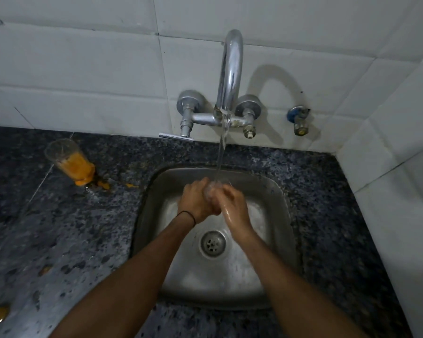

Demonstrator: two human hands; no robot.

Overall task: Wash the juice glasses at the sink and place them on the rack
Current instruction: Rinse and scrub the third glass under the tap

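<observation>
Water [220,152] is running from the curved steel tap [230,69] on the tiled wall [83,69] and falling straight onto a clear glass [214,187], which is being held over the back half of the steel sink [277,198]. The left hand [195,201] is gripping this glass from the left, with its fingers curled round it. The right hand [232,205] is wrapping round it from the right, wet and shining, with its fingers curled against the glass and meeting the left hand's. The glass is blurred and mostly covered, so only its upper part is showing between the two hands, under the stream. A thin dark band [189,215] is sitting on the left wrist. The drain [213,243] is lying below the hands, in the middle of the basin.

On the speckled dark counter [59,228], well to the left of the sink, a second glass [69,161] is standing with orange juice filling its lower part. Orange splashes [103,184] are lying on the stone just beside its base, and another orange spot [0,312] is showing near the left edge. A small blue valve [299,116] is sticking out of the wall to the right of the tap.
</observation>
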